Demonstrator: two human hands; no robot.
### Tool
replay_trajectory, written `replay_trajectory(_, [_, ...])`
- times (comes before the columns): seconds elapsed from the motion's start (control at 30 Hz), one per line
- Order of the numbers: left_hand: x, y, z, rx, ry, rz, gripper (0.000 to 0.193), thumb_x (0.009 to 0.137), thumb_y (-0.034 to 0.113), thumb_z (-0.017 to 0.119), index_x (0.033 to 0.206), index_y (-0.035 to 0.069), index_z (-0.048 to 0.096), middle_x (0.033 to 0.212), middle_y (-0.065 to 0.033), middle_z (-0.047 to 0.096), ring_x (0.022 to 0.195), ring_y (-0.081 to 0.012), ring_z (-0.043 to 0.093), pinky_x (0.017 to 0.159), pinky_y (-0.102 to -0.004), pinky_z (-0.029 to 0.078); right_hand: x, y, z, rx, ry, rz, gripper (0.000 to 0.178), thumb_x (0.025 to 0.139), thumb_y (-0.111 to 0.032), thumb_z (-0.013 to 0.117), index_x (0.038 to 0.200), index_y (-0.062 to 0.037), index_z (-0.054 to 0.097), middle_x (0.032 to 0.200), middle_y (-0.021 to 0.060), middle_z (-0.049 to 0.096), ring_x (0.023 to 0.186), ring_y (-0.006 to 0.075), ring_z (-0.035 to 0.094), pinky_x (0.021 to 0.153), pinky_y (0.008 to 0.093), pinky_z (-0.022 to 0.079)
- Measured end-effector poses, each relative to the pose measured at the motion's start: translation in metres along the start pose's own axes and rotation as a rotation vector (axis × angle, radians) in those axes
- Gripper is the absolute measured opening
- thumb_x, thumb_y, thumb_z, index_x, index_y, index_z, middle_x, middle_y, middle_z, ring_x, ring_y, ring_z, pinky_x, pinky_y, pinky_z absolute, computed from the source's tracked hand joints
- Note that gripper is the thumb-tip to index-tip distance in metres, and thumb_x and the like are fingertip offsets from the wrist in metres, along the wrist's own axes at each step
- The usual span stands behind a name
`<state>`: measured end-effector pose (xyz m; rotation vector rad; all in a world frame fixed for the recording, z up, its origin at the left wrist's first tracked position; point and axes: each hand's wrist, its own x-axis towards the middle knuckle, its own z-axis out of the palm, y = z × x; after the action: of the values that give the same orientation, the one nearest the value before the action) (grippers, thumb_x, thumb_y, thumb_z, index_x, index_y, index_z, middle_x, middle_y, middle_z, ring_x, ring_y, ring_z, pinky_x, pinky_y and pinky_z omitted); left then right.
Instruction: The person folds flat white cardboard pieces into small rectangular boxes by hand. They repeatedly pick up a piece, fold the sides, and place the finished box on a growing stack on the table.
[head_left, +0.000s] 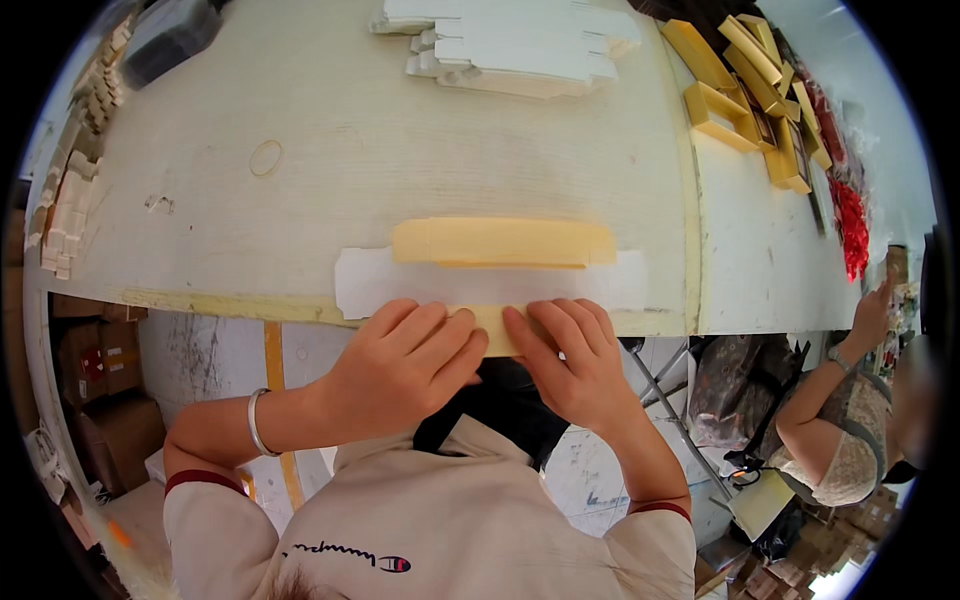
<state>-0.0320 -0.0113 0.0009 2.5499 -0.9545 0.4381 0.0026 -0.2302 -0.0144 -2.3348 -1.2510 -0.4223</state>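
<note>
A partly folded carton blank [480, 285] lies along the near edge of the table, white on its inner side and yellow on the outside. Its far yellow panel [503, 243] stands bent up, while white flaps stick out at both ends. My left hand [405, 358] is closed over the near yellow strip, left of its middle. On the same strip, my right hand [575, 360] pinches with thumb and fingers, a short gap from the left. Both hands partly cover the near panel, and the fingertips beneath it are hidden.
Flat white cartons [515, 50] are stacked at the far side. Yellow boxes [725, 115] pile up at the far right. A rubber band [266, 158] lies on the table [300, 220]. Stacked card pieces [70, 215] line the left edge. Another person [835, 425] is at the right.
</note>
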Motion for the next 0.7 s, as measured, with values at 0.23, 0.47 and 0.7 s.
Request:
replay_trajectory(0.23, [-0.001,-0.004,-0.009,-0.110,0.026,-0.141,0.023,0.071,0.013,0.073,0.091,0.004,0.066,0.086,-0.0048,0.060,0.082,-0.0240,0.057,0.072,-0.0357,0.043,0.008,-0.015,-0.005,0.073,0.039,0.112,0.022,0.069,-0.007,0.069,0.089,-0.0007,0.063,0.089,0.0092,0.056,0.080,0.0252,0.056,0.067,0.0366,0.046])
replay_trajectory(0.47, [0.016,-0.011,-0.006,0.005,-0.129,-0.282,0.019,0.073,0.011,0.072,0.091,0.007,0.067,0.089,-0.0023,0.061,0.085,-0.0226,0.056,0.074,-0.0361,0.039,0.034,-0.002,-0.015,0.133,-0.193,0.329,0.010,0.077,-0.007,0.068,0.078,-0.0055,0.058,0.076,0.0086,0.057,0.072,0.0273,0.057,0.061,0.0377,0.045])
replay_trajectory(0.7, [0.039,-0.047,-0.041,-0.060,0.152,-0.147,0.032,0.079,0.010,0.068,0.111,0.007,0.064,0.099,-0.0081,0.062,0.090,-0.0233,0.058,0.079,-0.0386,0.044,0.033,0.002,-0.014,0.153,-0.173,0.285,0.009,0.076,-0.003,0.065,0.082,-0.0058,0.059,0.072,0.0070,0.057,0.073,0.0278,0.058,0.064,0.0377,0.045])
